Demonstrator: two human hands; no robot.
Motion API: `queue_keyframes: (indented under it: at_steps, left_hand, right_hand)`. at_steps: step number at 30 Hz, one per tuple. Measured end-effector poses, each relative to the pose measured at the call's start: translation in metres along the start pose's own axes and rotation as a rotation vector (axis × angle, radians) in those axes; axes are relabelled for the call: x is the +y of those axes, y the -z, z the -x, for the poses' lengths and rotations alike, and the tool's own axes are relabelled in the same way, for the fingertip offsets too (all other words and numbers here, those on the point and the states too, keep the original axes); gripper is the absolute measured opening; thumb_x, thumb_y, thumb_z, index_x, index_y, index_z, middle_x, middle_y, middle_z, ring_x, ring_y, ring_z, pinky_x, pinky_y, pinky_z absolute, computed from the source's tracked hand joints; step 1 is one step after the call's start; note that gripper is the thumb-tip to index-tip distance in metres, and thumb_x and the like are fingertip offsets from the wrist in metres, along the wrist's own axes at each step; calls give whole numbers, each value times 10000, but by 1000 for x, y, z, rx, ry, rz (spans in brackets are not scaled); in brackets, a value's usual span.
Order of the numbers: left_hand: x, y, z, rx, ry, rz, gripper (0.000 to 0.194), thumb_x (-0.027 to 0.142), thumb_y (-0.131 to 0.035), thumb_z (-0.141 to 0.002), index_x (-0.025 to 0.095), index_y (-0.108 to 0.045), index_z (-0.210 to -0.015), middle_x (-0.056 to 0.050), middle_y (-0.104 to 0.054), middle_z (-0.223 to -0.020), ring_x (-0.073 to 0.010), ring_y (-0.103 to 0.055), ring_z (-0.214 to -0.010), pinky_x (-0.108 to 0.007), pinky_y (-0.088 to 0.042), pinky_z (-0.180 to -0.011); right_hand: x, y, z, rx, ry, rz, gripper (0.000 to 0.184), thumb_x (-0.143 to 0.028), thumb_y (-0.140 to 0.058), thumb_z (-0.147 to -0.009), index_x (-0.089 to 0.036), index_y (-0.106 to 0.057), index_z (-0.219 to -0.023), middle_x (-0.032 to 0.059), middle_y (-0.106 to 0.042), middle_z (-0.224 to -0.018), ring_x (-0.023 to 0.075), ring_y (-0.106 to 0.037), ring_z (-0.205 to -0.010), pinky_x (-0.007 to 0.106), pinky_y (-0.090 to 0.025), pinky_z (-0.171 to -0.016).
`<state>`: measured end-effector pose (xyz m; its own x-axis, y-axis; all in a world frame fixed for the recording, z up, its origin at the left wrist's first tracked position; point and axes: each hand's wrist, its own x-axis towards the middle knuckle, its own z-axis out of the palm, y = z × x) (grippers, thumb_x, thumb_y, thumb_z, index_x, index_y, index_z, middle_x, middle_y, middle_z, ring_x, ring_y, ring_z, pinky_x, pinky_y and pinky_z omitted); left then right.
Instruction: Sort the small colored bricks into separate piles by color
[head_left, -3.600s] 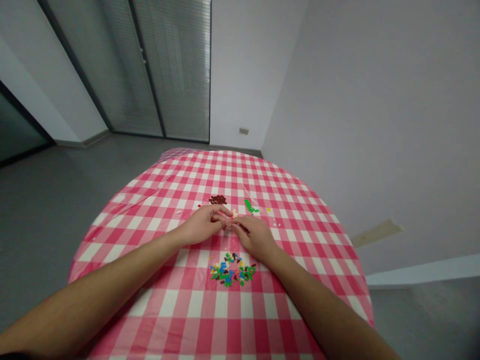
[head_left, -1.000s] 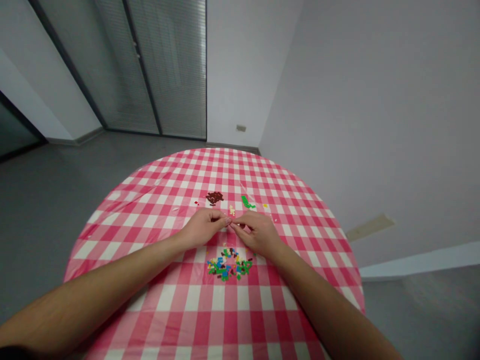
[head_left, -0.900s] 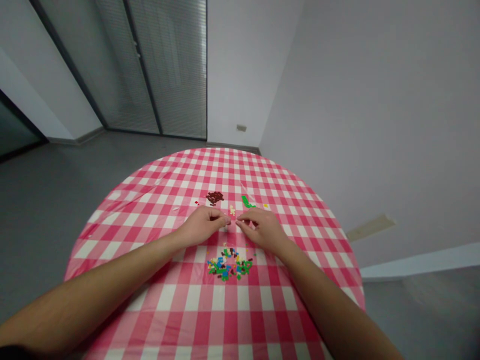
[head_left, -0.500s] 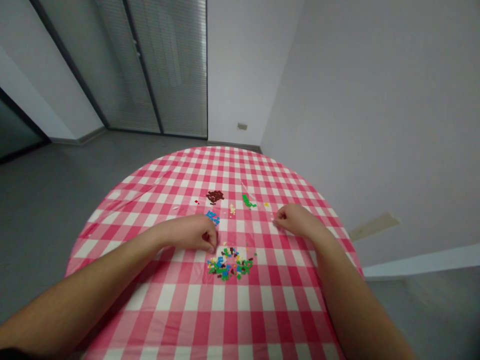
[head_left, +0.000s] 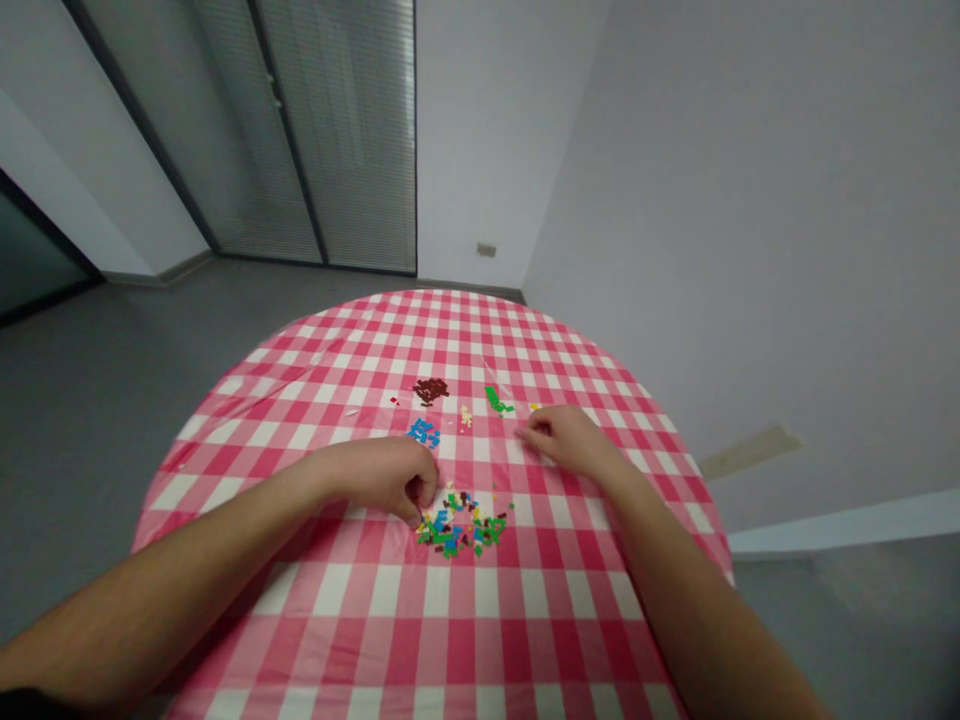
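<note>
My left hand is curled, with thumb and forefinger pinched at the left edge of a mixed pile of small coloured building bricks. Whatever lies between those fingertips is too small to make out. My right hand hovers low over the cloth, right of the middle, its fingers bent towards the thumb; whether a brick is in them I cannot tell. Sorted bits lie beyond: blue bricks just past my left hand, brown bricks, cream bricks, green bricks and a yellow brick near my right knuckles.
A round table wears a red-and-white checked cloth with some creases. A tiny red brick lies left of the brown heap. Behind the table are a glass partition with blinds and a white wall.
My right hand has moved left, towards the middle of the table. My left hand has tilted downward, its fingertips now at the mixed pile's edge.
</note>
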<state>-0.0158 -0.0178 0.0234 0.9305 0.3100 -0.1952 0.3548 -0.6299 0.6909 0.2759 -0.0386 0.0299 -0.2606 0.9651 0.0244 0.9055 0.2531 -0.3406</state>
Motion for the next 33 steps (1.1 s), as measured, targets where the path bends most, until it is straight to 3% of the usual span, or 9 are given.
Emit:
queue_keyframes:
  at_steps: [2,5,10,16,21,27,33]
  left_hand:
    - [-1,0,-1,5,-22,18,116,88,-729,-702,188,-680,-669,21,-643,-676,-118,-541,-590,-226,-388,-584]
    - [-1,2,-2,2,-12,54,74,123,-721,-737,185,-698,-702,17,-649,-671,-117,-557,-588,-216,-394,-576]
    - [1,5,-3,2,-21,53,82,117,-695,-789,183,-742,-799,-1,-688,-730,-113,-595,-623,-194,-405,-585]
    - [-2,0,-5,31,-116,24,107,120,-726,-782,184,-750,-865,-18,-696,-779,-126,-611,-662,-203,-431,-616]
    - [0,-3,-8,31,-163,-29,62,118,-710,-797,174,-735,-792,-13,-673,-734,-127,-596,-666,-217,-440,-651]
    - [4,-5,-9,5,-113,-11,121,59,-707,-760,174,-710,-725,15,-654,-705,-106,-568,-626,-205,-424,-629]
    - [7,-6,-9,-9,-49,-12,136,34,-693,-719,167,-684,-691,33,-624,-667,-100,-551,-607,-198,-401,-604]
  right_hand:
    - [-22,-12,2,-8,175,-132,126,-225,-631,-869,-232,-748,-823,39,-748,-828,166,-651,-726,275,-457,-650]
    - [-49,-30,3,-100,383,-213,171,-193,-637,-879,-252,-759,-983,30,-753,-925,165,-663,-839,276,-479,-758]
    - [-55,-43,1,-173,510,-202,207,-221,-626,-922,-295,-763,-1059,25,-707,-868,146,-630,-800,235,-440,-695]
    - [-51,-48,-1,-185,518,-180,171,-227,-627,-924,-257,-770,-1013,33,-699,-902,146,-616,-813,234,-427,-695]
    - [-50,-48,-4,-103,365,-156,187,-169,-562,-949,-172,-747,-978,66,-695,-938,161,-614,-876,268,-447,-789]
    - [-50,-52,-4,28,216,107,233,-282,-530,-982,-204,-748,-1012,73,-584,-962,161,-553,-806,269,-413,-661]
    - [-54,-56,-5,90,125,190,263,-279,-465,-1004,-203,-715,-1033,80,-578,-979,171,-558,-808,268,-400,-612]
